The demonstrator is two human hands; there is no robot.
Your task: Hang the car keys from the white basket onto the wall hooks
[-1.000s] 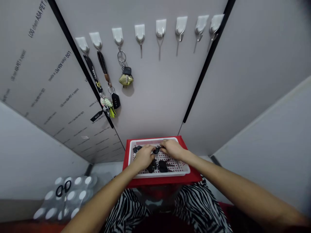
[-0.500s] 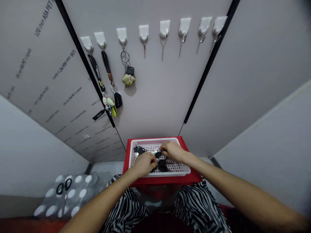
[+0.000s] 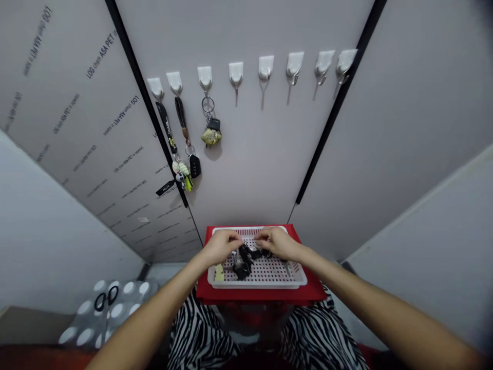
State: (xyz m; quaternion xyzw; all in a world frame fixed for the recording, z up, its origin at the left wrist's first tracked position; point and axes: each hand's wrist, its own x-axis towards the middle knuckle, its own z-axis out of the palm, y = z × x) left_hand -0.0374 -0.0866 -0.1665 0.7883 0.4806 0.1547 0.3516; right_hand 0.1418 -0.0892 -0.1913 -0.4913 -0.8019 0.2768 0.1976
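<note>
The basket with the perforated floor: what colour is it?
The basket is white, clearest in the head view.

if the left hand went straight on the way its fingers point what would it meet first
Probably the right hand, across a small gap; the dark keys seem to lie just below that line, though depth is unclear.

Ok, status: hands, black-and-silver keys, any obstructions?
Left hand, right hand at the keys in white perforated plastic basket. Grips unclear. Hands partly cover basket.

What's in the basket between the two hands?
In the head view, dark keys are between the left hand and right hand, slightly nearer the wearer.
</note>
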